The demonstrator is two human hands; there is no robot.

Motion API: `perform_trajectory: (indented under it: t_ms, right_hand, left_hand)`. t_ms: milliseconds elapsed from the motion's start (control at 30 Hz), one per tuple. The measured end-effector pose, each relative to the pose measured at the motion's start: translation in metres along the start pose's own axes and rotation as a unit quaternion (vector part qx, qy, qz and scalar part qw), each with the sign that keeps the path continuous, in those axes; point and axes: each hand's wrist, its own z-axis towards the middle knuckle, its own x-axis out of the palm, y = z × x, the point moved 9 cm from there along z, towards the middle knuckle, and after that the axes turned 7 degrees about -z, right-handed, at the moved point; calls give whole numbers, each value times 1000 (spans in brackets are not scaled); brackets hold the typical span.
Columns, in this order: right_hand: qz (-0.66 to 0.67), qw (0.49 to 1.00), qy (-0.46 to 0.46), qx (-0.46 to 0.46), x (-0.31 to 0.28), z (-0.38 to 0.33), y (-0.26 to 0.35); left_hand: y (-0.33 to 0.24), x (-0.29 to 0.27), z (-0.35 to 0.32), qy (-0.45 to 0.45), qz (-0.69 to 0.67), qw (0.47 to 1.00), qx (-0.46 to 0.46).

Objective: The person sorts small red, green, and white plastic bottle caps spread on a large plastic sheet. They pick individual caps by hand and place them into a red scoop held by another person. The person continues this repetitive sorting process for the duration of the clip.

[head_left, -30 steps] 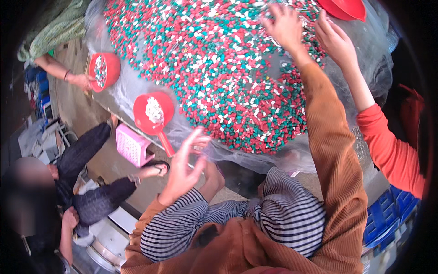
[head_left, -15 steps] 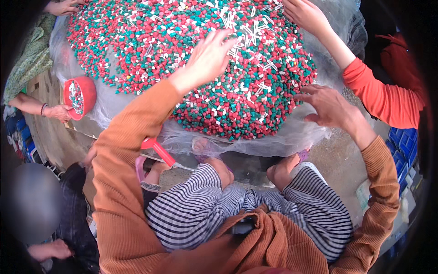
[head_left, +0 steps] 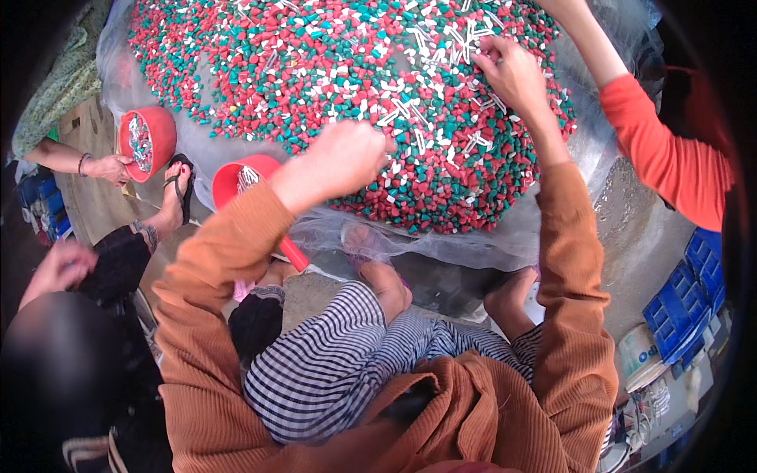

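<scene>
A heap of small red, green and white plastic pieces lies on a translucent sheet. My left hand hovers over the near part of the heap, fingers curled in; what they hold, if anything, is hidden. Farther right, my right hand reaches onto the heap, with thumb and fingertips pinched together beside several thin white strips. Whether a strip is between them is too small to tell. Left of my left forearm, a red scoop holds white strips; its handle points toward me.
At left, another person's hand holds a red bowl of mixed pieces. Someone's arm in an orange-red sleeve reaches over the heap's right side. Blue crates stand at right. A person's sandalled foot is near the sheet.
My left hand has drawn back toward me and its spread fingers have curled. My right hand has moved from the sheet's right edge onto the heap, its fingers now pinched. More of the scoop shows.
</scene>
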Motion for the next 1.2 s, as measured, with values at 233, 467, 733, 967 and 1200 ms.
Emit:
perform_trajectory:
  t_ms: [233, 467, 733, 967, 1200]
  right_hand:
    - [6, 999, -2, 42, 27, -2, 25]
    - [528, 833, 79, 145, 27, -29, -27]
    - [-73, 989, -94, 86, 8, 28, -10]
    - [8, 995, 45, 86, 48, 14, -5]
    - [634, 747, 162, 117, 17, -54, -30]
  left_hand:
    - [15, -108, 62, -442, 49, 884, 146]
    - [42, -94, 88, -444, -67, 887, 112]
    - [50, -85, 98, -349, -397, 847, 58]
    - [9, -69, 128, -366, -99, 925, -4]
    - [66, -39, 81, -143, -565, 807, 93]
